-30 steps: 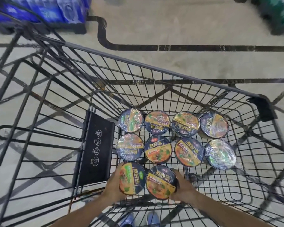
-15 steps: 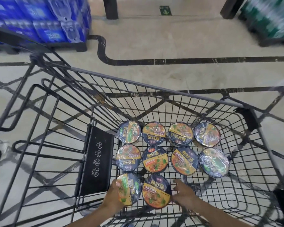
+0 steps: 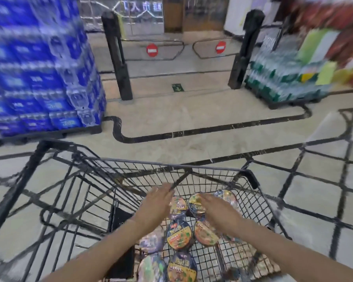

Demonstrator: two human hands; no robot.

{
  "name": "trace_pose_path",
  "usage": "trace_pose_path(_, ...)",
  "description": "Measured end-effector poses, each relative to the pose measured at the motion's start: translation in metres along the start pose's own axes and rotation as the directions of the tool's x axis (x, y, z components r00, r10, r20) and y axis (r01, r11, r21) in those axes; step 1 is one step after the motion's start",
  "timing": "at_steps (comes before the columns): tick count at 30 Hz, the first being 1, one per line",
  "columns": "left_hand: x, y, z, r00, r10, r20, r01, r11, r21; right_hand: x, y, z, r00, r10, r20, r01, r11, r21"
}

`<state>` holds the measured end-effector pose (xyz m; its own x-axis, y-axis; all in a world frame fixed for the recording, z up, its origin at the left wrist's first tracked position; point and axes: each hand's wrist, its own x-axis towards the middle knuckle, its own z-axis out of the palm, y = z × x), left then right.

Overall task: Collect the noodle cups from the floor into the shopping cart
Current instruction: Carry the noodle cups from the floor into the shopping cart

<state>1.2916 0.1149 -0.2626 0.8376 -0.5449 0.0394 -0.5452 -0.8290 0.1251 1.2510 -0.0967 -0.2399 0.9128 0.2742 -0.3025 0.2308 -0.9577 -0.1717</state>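
Several round noodle cups (image 3: 179,234) with dark foil lids lie in rows on the floor of the black wire shopping cart (image 3: 167,165). My left hand (image 3: 156,203) hovers over the far left cups, fingers straight and empty. My right hand (image 3: 216,208) reaches over the far middle cups, fingers extended, holding nothing. Both forearms cover some of the cups. The frame is blurred by motion.
A tall stack of blue water packs (image 3: 39,68) stands on a pallet at the left. Green bottle packs (image 3: 281,82) sit at the right. Black gate posts (image 3: 116,53) with no-entry signs (image 3: 151,50) stand ahead. Another cart's wire frame (image 3: 322,180) lies to the right.
Both hands let go of the two nearest cups, which now rest in the cart, and moved forward over the far rows. The camera tilted up toward the gates.
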Motion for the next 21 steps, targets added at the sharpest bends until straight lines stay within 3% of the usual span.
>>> trace_pose_path(4, 0.025, 0.025, -0.068, 0.975, 0.204, -0.085, -0.18, 0.957, 0.226, -0.036, 0.006, -0.065, 0.984, -0.028, -0.174, 0.004, 0.99, -0.139)
trace_pose_path(7, 0.034, 0.051, -0.102, 0.88, 0.445, -0.165, -0.362, 0.855, 0.373, -0.072, 0.018, -0.092, 0.963, 0.008, -0.27, -0.054, 0.985, -0.164)
trace_pose_path(10, 0.048, 0.081, -0.117, 0.792, 0.585, -0.173, -0.486, 0.777, 0.4, -0.119, 0.028, -0.1, 0.922, 0.102, -0.374, -0.177, 0.969, -0.171)
trace_pose_path(15, 0.061, 0.162, -0.133, 0.559, 0.799, -0.222, -0.687, 0.597, 0.415, -0.222, 0.032, -0.097, 0.815, 0.344, -0.465, -0.446, 0.886, -0.126)
trace_pose_path(21, 0.034, 0.318, -0.132, 0.254, 0.937, -0.238, -0.858, 0.332, 0.391, -0.401, 0.02, -0.051, 0.568, 0.634, -0.525, -0.758, 0.652, -0.032)
